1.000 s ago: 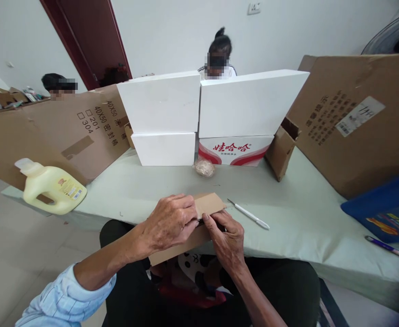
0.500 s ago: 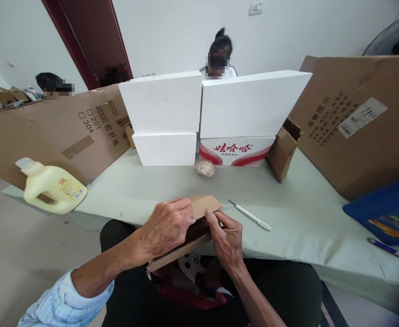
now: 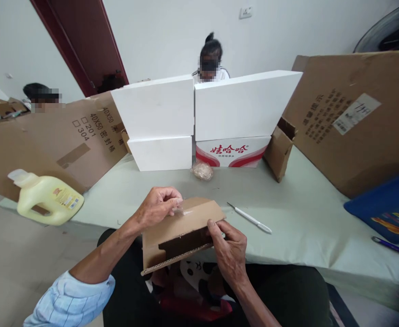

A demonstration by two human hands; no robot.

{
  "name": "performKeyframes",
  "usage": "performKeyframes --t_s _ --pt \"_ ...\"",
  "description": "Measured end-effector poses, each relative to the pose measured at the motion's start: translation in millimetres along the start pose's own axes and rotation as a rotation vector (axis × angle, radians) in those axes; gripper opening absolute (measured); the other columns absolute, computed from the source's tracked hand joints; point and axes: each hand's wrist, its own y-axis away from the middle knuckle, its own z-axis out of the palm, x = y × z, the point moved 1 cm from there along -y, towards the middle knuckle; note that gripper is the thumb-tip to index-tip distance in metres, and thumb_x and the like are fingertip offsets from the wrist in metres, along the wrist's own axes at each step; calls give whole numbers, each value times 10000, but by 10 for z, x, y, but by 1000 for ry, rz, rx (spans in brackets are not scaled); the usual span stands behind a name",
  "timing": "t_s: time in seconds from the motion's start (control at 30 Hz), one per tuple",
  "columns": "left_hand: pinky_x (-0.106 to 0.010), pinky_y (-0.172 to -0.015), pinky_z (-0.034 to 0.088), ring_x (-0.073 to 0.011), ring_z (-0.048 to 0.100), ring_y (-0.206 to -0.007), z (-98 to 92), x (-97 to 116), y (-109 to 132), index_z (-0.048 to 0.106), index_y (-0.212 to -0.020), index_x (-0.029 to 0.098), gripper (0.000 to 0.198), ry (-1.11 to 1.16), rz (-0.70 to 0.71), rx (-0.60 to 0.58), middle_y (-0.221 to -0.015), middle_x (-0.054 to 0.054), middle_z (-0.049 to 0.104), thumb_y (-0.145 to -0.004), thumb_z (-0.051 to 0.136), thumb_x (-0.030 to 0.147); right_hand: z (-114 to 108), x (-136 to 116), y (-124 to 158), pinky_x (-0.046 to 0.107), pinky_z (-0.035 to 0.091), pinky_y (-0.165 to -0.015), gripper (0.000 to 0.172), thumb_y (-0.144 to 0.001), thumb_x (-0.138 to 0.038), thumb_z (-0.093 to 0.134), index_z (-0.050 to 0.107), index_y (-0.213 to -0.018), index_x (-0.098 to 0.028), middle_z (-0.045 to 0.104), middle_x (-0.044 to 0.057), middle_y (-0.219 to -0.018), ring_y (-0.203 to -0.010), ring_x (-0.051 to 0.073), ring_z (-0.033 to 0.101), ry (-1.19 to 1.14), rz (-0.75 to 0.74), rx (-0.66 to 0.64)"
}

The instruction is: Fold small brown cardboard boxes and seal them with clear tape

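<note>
A small brown cardboard box (image 3: 186, 227) is tilted over my lap at the table's front edge, its open slot facing me. My right hand (image 3: 229, 247) grips its right end, thumb on top. My left hand (image 3: 160, 206) is closed in a pinch above the box's upper face, on what looks like a piece of clear tape (image 3: 179, 210); a shiny strip of it shows on the cardboard. To the right of the box, a white-handled craft knife (image 3: 250, 219) lies on the table. Beyond it rests a crumpled ball of clear tape or plastic (image 3: 202, 171).
White boxes (image 3: 152, 109) stand stacked across the back, one with red print (image 3: 231, 152). Large cardboard sheets (image 3: 356, 104) flank the table (image 3: 298, 218). A yellow jug (image 3: 49, 200) lies left; a blue container (image 3: 386, 209) and purple-handled tool (image 3: 393, 247) are right. Two people sit beyond.
My left hand has lifted off the box's near side and moved up to the left, baring its upper face and slot. My right hand keeps its hold.
</note>
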Motion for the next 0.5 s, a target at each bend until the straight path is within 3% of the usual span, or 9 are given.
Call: performKeyframes --t_s 0.13,0.23,0.37,0.5 --pt "-248 -591 575 -169 676 -746 -212 -173 -478 731 -788 140 380 93 -23 58 -807 -89 744 -851 771 512 -139 131 69 277 353 -569 516 -998 -458 619 538 -557 -203 442 -22 -574 -571 136 404 -23 20 56" --pt "-272 -583 605 -180 714 -712 -258 -346 -946 714 -794 139 401 -175 105 83 -783 -96 764 -930 656 511 -261 249 162 266 367 -553 550 -1005 -478 614 534 -539 -198 434 -26 -558 -546 128 393 -21 32 75" --pt "-303 -629 613 -193 730 -705 -102 -610 -1606 697 -783 154 339 -543 265 100 -753 -76 760 -997 551 374 -413 399 276 247 413 -543 517 -1014 -421 626 599 -553 -189 523 -22 -543 -512 124 477 15 -25 79" --pt "-357 -845 595 -218 723 -890 188 -819 -2192 700 -825 175 218 -801 398 131 -950 -101 773 -1002 574 199 -521 484 310 230 485 -556 448 -1011 -382 659 663 -601 -201 636 -8 -585 -532 143 601 20 -81 69"
